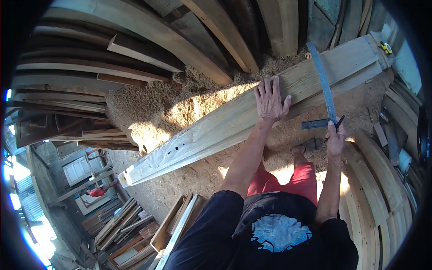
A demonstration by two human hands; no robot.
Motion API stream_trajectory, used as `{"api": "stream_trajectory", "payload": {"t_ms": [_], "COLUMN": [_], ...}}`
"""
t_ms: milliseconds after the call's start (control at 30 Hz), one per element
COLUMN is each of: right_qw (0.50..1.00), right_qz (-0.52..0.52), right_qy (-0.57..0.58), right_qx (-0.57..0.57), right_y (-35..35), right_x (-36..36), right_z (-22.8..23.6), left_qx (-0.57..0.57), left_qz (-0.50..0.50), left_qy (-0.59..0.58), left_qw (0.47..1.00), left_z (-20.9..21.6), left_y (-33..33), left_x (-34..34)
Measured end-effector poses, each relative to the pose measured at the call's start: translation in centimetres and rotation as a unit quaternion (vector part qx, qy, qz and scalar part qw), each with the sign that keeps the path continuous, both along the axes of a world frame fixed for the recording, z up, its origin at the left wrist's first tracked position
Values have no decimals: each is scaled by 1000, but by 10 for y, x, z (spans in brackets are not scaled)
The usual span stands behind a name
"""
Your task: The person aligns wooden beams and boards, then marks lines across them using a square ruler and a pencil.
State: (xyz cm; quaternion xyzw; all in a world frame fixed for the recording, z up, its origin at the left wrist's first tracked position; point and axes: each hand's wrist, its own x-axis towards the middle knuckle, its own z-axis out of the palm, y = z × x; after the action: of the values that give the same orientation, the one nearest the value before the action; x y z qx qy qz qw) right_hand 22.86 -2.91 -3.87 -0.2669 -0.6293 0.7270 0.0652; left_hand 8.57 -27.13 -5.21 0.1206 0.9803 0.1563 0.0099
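Note:
Across the view, from lower left to upper right, runs a long wooden plank point(207, 121) with a few small dark holes toward its left end. My left hand point(270, 100) lies flat on the plank, fingers spread. A try square point(322, 76) is in my right hand point(335, 137), its long metal blade crossing over the plank and its dark stock on the near side. A thin dark pencil-like stick point(340, 121) also pokes out between the fingers of that hand. At the plank's far right end sits a yellow and black tape measure point(386, 48).
Heaps of wood shavings point(180, 105) cover the ground behind the plank. Stacked boards point(216, 36) lean along the far side, and curved-looking planks point(371, 189) lie at right. More lumber point(123, 222) is piled at lower left. Another person point(96, 192) in red appears in the left background.

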Motion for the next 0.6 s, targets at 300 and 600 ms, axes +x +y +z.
{"api": "stream_trajectory", "payload": {"t_ms": [300, 600], "right_qw": [997, 967], "right_qz": [20, 37], "right_qy": [-64, -224], "right_qx": [-32, -117], "right_y": [-72, -155], "right_x": [-13, -3], "right_z": [-37, -64], "left_qx": [26, -56], "left_qz": [-17, 156], "left_qy": [-53, -96], "left_qw": [998, 981], "left_z": [22, 12], "left_y": [-96, -343], "left_x": [12, 97]}}
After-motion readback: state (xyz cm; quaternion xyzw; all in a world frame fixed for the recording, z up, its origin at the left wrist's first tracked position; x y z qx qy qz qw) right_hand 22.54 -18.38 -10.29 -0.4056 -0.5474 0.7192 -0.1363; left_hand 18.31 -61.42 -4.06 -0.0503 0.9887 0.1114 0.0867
